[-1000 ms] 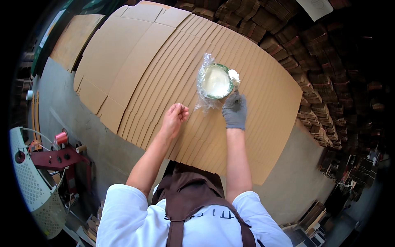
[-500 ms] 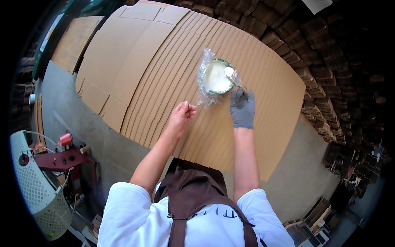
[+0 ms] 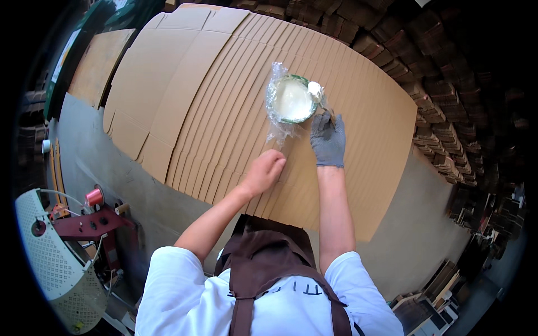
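My right hand [image 3: 328, 140], in a grey glove, is closed round the handle of a brush [image 3: 329, 107]. White paste coats the brush's head, which is at the right rim of a round green bowl [image 3: 304, 79]. Creamy white paste [image 3: 293, 99] lies in the bowl, and crumpled clear plastic film [image 3: 274, 92] wraps its left side. Under the bowl, flat brown cardboard sheets [image 3: 218, 101] overlap in a fanned row. My bare left hand [image 3: 265, 172] is curled above the sheets' near part, below the film. Its fingertips are hidden, so I cannot make out whether it holds anything.
Stacks of folded cardboard [image 3: 443, 112] line the right and far sides. At the lower left stands a dark red machine [image 3: 89, 224] with a spool of pink strapping [image 3: 94, 196] and a perforated pale panel [image 3: 50, 252]. A wooden board [image 3: 101, 64] is at the far left.
The brush head has moved from over the paste to the bowl's right rim. My left hand has moved right and nearer to me, its fingers now turned under.
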Demonstrator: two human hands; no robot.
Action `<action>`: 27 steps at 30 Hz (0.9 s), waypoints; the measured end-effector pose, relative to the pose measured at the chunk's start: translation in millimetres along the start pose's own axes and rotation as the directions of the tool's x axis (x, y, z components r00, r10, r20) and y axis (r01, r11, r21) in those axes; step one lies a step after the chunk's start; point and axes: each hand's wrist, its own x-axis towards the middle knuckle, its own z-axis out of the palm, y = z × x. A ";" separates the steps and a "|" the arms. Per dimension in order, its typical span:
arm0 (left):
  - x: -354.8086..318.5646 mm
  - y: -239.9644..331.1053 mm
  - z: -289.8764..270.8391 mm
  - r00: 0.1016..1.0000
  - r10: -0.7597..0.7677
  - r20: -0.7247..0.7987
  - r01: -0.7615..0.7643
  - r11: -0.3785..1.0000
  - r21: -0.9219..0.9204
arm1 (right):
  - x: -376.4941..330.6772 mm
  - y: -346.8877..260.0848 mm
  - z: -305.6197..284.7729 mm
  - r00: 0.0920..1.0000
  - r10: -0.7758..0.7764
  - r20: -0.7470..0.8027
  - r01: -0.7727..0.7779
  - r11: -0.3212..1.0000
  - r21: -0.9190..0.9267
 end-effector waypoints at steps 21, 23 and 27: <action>56.2 -3.7 67.4 0.916 0.090 0.391 -0.384 0.481 0.788 | 2.9 -118.8 -28.3 0.545 -0.079 0.835 0.360 -0.877 -0.318; 57.5 -4.0 72.3 0.913 0.081 0.399 -0.386 0.483 0.786 | 12.7 -129.3 -43.7 0.566 -0.041 0.823 0.363 -0.884 -0.294; 56.6 -2.0 69.5 0.919 0.034 0.394 -0.361 0.476 0.802 | 22.5 -204.0 -68.4 0.603 -0.147 0.784 0.259 -0.893 -0.368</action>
